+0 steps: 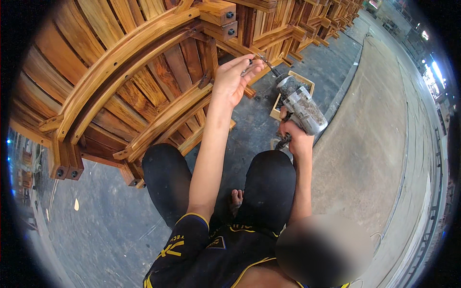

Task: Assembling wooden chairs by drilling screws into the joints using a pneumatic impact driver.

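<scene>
My right hand is wrapped round the handle of a grey power drill with a worn, dirty body. Its long thin bit points up and left toward my left hand. There the fingertips are drawn together near the bit's tip, with a small dark piece among them that is too small to name. Just left of that hand stands curved slatted wooden furniture. Dark bolt heads show in its block-like ends.
A shallow wooden box with small dark parts sits on the grey floor behind the drill. More slatted wooden pieces run in a row toward the far right. My knees are bent below my hands, close to the furniture.
</scene>
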`<control>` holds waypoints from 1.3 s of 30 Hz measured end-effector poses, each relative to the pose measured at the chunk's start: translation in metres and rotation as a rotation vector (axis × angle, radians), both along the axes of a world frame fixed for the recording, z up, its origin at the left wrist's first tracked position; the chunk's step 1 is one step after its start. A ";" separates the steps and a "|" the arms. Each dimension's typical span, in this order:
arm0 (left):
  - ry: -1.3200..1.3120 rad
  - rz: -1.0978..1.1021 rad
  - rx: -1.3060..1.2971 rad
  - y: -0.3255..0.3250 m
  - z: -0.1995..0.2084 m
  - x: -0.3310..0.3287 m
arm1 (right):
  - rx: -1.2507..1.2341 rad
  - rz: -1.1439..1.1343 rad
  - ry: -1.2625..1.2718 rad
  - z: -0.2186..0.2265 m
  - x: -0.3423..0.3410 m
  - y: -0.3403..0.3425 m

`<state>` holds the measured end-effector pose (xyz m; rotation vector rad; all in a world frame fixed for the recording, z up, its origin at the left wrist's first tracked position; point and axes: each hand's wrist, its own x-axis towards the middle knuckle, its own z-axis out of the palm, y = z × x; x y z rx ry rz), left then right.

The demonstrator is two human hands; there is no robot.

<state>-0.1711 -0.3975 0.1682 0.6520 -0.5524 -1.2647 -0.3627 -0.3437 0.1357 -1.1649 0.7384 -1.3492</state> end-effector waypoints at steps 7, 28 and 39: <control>0.024 -0.107 -0.073 0.000 -0.007 0.015 | -0.028 0.032 0.070 -0.004 -0.003 0.003; -0.206 -0.237 -0.105 -0.001 0.042 0.019 | -0.127 0.048 0.147 0.014 -0.004 -0.007; 0.056 -0.252 -0.297 -0.015 0.108 0.010 | -0.253 0.004 0.113 0.091 0.011 -0.025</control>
